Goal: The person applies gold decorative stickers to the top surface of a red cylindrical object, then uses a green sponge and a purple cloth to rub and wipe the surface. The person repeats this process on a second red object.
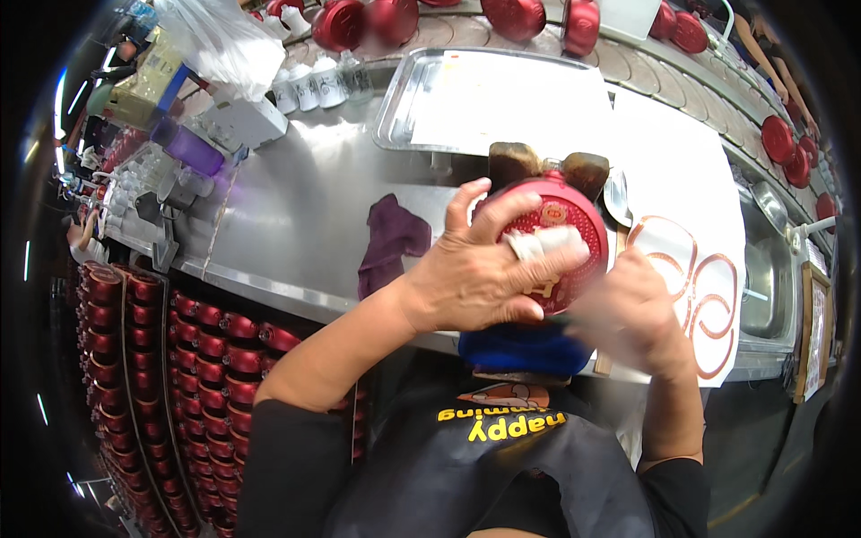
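Observation:
A round red pan (585,215) lies with its dimpled, printed underside toward me at the counter's front edge. My left hand (484,264) lies across it with the fingers spread, and white wrapping (549,242) covers at least one finger. At the pan's lower right is my right hand (632,314), smeared by motion; its fingers and anything in them cannot be made out. Two worn brown blocks (585,170) stand behind the pan. A blue cloth (529,348) sits just below it. What carries the pan is hidden.
A purple cloth (391,238) lies left of my hand on the steel counter (305,206). Copper-coloured rings (715,314) rest on white sheeting to the right, near a sink (762,305). Behind are a metal tray (395,117) and a conveyor (457,31) carrying red pans. Stacked red pots (215,368) stand lower left.

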Available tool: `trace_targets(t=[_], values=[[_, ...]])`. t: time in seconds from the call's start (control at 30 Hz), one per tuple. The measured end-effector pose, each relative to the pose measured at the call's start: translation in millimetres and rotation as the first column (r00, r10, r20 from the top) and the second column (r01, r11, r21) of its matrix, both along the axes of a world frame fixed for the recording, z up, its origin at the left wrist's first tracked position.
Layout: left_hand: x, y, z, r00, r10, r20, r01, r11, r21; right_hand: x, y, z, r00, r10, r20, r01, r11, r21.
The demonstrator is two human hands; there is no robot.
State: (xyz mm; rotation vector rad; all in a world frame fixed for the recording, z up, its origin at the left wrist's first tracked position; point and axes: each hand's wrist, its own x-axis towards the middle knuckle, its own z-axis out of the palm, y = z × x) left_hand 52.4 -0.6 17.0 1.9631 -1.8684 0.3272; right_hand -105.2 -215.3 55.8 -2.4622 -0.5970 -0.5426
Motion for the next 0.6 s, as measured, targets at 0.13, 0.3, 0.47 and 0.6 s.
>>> trace_targets(t=[0.13, 0.3, 0.47, 0.6], values=[[-29.3, 9.8, -16.8, 0.997, -0.002, 0.074, 0.008, 0.997, -0.083, -0.7, -18.7, -2.7, 0.913, -0.366, -0.178, 0.407, 0.809, 0.425], [-68.6, 29.8, -38.2, 0.989, 0.135, 0.054, -0.120, 0.967, -0.226, 28.1, 4.3, -0.1, 0.947, -0.163, 0.278, 0.232, 0.943, -0.237], [-81.7, 53.6, -51.7, 0.937, 0.242, -0.251, -0.338, 0.810, -0.480, 10.9, 35.9, 4.8, 0.972, 0.074, 0.221, -0.013, 0.964, -0.267], [-72.1, 40.2, -68.0, 0.791, 0.361, -0.493, -0.490, 0.857, -0.160, 7.6, 22.5, -1.4, 0.962, -0.212, 0.170, 0.221, 0.974, -0.041]])
